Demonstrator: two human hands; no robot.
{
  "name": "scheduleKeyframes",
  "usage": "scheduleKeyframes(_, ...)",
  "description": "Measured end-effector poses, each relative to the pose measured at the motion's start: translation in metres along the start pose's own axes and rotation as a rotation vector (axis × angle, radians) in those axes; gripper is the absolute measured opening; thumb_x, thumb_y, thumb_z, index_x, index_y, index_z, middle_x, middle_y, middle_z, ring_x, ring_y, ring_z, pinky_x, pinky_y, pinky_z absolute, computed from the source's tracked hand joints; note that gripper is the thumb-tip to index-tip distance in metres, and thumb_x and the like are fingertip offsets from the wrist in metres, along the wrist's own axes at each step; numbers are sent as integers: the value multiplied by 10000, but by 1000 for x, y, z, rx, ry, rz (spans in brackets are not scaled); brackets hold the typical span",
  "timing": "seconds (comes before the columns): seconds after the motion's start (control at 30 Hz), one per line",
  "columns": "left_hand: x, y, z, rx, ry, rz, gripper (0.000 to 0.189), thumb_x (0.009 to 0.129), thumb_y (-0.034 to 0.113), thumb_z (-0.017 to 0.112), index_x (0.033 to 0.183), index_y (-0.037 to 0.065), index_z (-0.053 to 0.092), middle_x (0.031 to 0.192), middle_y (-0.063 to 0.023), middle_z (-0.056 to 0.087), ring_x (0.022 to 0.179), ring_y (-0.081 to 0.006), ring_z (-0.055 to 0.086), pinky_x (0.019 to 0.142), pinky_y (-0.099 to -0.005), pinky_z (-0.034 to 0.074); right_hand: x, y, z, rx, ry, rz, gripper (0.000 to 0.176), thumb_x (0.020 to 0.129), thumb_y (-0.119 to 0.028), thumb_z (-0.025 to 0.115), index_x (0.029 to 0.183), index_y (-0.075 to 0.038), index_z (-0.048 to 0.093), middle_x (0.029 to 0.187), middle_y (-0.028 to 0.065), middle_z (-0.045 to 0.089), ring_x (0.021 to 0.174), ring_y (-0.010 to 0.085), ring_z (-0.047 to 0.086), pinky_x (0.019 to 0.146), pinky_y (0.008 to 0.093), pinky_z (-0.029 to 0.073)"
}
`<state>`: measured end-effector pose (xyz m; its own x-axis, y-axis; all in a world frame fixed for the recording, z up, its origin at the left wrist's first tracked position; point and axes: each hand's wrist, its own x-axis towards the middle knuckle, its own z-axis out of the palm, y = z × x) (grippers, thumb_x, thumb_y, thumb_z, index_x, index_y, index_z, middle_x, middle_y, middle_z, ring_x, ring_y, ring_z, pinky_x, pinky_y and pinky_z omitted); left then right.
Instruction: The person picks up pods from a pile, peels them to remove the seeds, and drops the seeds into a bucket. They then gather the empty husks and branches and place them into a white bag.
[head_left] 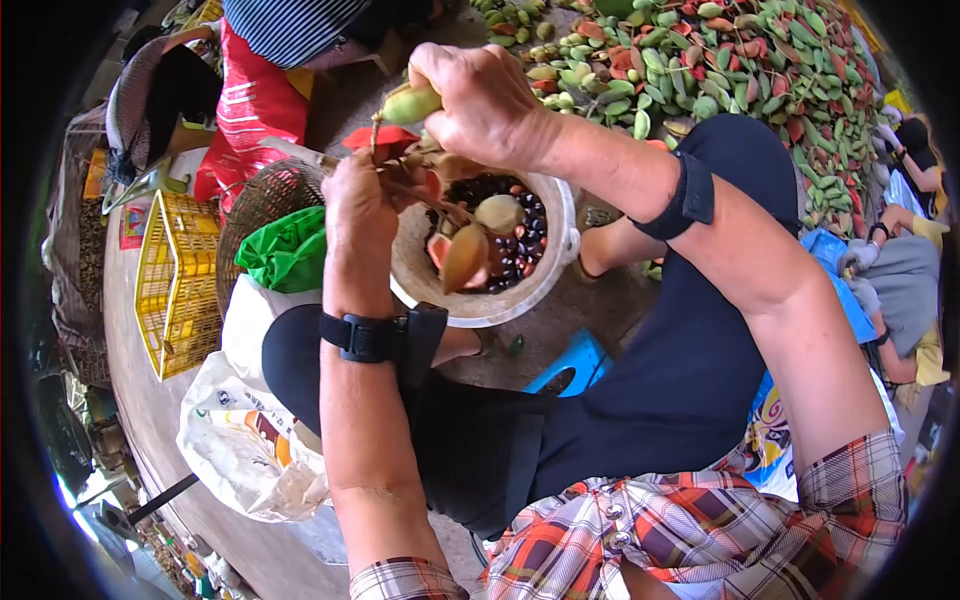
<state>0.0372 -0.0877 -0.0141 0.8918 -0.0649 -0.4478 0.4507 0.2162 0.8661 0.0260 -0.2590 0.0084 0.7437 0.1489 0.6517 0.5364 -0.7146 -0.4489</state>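
My left hand (358,198) is closed around a woody stem (430,203) with several pods on it. An open red pod (385,138) shows just above that hand, and a brownish pod (465,257) hangs lower down, over the bucket. My right hand (480,100), up and to the right, pinches a green pod (410,103) whose lower end meets the thin stalk above my left hand. Beneath both hands stands a whitish bucket (480,318) holding shiny dark seeds (520,250).
A large heap of green and red pods (700,70) lies at the upper right. On the left are a yellow crate (180,285), a woven basket (280,185), a green bag (285,250) and a white sack (240,440). A blue stool (575,365) shows below the bucket. Other people (895,270) are at the right edge.
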Motion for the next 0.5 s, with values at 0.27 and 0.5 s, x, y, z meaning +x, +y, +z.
scheduleKeyframes(0.27, -5, -2, 13, -145, 115, 96, 247, 896, 148, 442, 902, -23, 621, 655, -99, 597, 470, -181, 547, 411, -283, 451, -3, 14, 20, -109, 48, -6, 258, 648, -100, 672, 829, -23, 505, 742, 178, 615, 697, 354, 641, 608, 431, 522)
scheduleKeyframes(0.5, -15, -10, 17, -6, 179, 105, 280, 945, 190, 377, 937, -4, 579, 681, -118, 586, 473, -165, 490, 440, -266, 382, -11, 6, 20, -136, -37, 146, 271, 640, -88, 671, 843, -20, 505, 759, 176, 625, 725, 362, 643, 632, 438, 523)
